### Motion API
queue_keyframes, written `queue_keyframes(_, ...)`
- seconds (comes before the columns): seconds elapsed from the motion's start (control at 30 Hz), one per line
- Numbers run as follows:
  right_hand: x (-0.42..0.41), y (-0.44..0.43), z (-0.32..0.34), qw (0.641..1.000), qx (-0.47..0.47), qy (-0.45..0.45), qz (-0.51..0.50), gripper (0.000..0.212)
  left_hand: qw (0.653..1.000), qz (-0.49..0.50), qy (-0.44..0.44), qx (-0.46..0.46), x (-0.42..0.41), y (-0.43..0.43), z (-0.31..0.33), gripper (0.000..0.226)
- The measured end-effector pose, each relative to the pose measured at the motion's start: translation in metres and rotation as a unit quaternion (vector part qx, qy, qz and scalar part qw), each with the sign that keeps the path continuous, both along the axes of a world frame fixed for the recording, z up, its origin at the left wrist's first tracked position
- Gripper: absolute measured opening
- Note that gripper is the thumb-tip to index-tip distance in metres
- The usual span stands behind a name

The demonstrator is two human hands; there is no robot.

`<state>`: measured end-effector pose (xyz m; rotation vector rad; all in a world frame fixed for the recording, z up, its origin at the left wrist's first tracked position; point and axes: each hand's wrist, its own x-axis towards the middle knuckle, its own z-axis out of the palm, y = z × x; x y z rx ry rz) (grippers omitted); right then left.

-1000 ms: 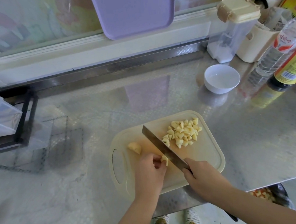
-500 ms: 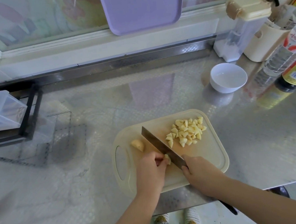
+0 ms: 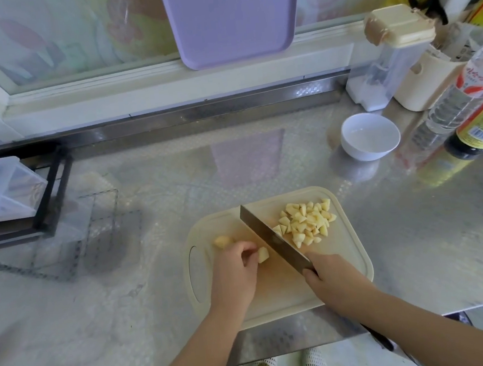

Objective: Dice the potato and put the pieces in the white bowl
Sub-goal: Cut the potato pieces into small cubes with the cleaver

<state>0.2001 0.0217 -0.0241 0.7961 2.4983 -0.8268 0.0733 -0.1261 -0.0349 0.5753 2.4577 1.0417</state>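
Note:
A cream cutting board (image 3: 351,248) lies at the counter's front edge. My left hand (image 3: 234,270) pinches a small potato piece (image 3: 262,254) on the board. My right hand (image 3: 331,280) grips the handle of a cleaver (image 3: 273,239), whose blade slants across the board just right of that piece. A heap of diced potato (image 3: 307,222) lies to the right of the blade. One larger potato chunk (image 3: 222,241) sits behind my left hand. The white bowl (image 3: 369,136) stands empty at the back right, apart from the board.
Bottles (image 3: 477,116), a cream holder (image 3: 426,86) and a clear dispenser (image 3: 385,57) crowd the right back corner. A purple tray (image 3: 231,17) leans on the window. A black rack with clear boxes (image 3: 2,190) stands at left. The counter's front edge (image 3: 280,339) lies just below the board.
The cleaver has shifted a little right, away from the piece under my left hand, leaving a gap. The heap of dice and the bowl stay put.

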Motion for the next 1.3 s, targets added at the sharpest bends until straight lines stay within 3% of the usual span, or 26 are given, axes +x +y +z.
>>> queue_keyframes(0.13, 0.0, 0.0, 0.0, 1.0, -0.011, 0.002, -0.006, 0.022, 1.0, -0.015, -0.015, 0.008, 0.012, -0.003, -0.009, 0.029)
queue_keyframes(0.43, -0.003, 0.003, 0.007, 1.0, 0.018, 0.015, 0.013, 0.019, 0.999, -0.006, 0.033, -0.017, 0.008, 0.005, -0.014, 0.017)
queue_keyframes(0.73, -0.002, -0.003, 0.003, 1.0, -0.006, -0.004, 0.003, 0.023, 0.984, -0.063, 0.14, -0.088, 0.018, 0.003, -0.012, 0.015)
queue_keyframes(0.9, -0.002, 0.0, 0.007, 1.0, -0.017, -0.006, 0.0, 0.022, 0.991, -0.063, 0.095, -0.07, 0.008, 0.002, -0.003, 0.013)
queue_keyframes(1.03, -0.001, 0.003, 0.011, 1.0, -0.008, -0.009, 0.01, 0.022, 0.988, -0.102, 0.031, -0.109, -0.011, 0.002, 0.005, 0.019)
queue_keyframes(1.3, -0.002, 0.006, 0.02, 0.999, 0.005, 0.01, 0.039, 0.021, 0.985, -0.101, 0.033, -0.133, -0.017, 0.013, 0.011, 0.013)
